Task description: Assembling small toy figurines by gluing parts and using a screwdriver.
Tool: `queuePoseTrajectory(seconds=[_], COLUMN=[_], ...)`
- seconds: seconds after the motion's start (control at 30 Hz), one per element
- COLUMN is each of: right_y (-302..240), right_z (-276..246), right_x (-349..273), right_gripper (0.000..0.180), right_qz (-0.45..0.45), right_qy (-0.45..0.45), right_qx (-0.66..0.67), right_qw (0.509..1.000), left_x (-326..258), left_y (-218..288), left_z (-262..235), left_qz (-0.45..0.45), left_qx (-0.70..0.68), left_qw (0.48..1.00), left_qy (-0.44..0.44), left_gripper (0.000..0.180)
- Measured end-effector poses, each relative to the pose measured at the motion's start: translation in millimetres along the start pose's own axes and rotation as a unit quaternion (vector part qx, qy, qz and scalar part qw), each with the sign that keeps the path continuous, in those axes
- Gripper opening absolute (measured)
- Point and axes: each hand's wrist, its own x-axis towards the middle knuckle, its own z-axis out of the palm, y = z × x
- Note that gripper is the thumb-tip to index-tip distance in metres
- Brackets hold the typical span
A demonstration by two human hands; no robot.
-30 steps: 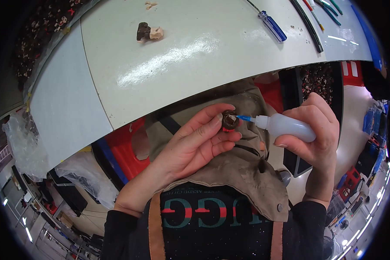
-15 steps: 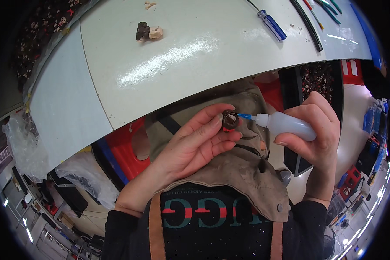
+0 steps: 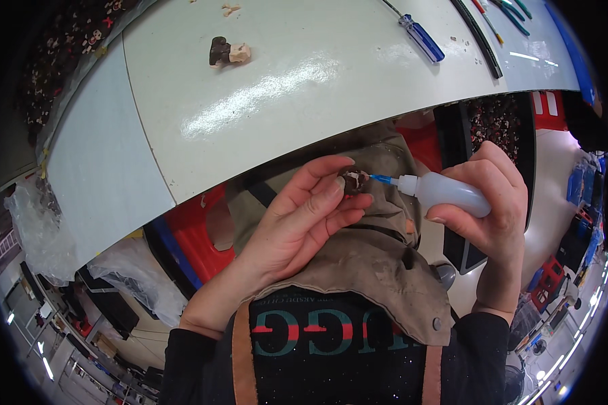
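Left hand pinching small dark part at fingertips, below table edge. Right hand wrapped around white squeeze bottle, blue nozzle tip touching part. Application apparently mid-way; not set down. Similar brown piece lying on table.

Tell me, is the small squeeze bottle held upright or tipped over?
Tipped on its side. The right hand holds the squeeze bottle nearly level, its blue nozzle tip pointing sideways at the small dark piece in the left hand.

Small dark brown piece pinched at chest height — white squeeze bottle's blue nozzle touching it.
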Motion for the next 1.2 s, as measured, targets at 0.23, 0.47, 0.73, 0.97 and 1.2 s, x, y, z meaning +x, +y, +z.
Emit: queuePoseTrajectory(seconds=[0.23,0.47,0.73,0.97,1.2], right_y=[0.2,1.9,3.7,0.4,-0.6], right_z=[-0.7,-0.4,0.6,-0.3,0.5], right_x=[-0.7,-0.4,-1.4,0.7,0.1], right_gripper=[0.044,0.043,0.054,0.042,0.043], right_qz=[0.002,-0.001,0.0,-0.009,-0.012], right_qy=[0.002,0.001,-0.011,-0.009,-0.011], right_qx=[0.005,0.002,-0.026,-0.02,-0.016], right_qw=[1.0,1.0,1.0,1.0,1.0], left_x=[-0.1,0.3,0.2,1.1,1.0], left_y=[0.4,0.2,0.4,0.7,1.3], left_z=[3.5,4.6,7.7,7.3,7.9], left_qz=[0.033,0.054,0.067,0.076,0.091], left_qx=[0.048,0.082,0.118,0.128,0.134], left_qw=[0.998,0.995,0.991,0.989,0.987], left_qy=[0.016,0.016,0.015,0.019,0.022], left_gripper=[0.036,0.036,0.035,0.036,0.035])
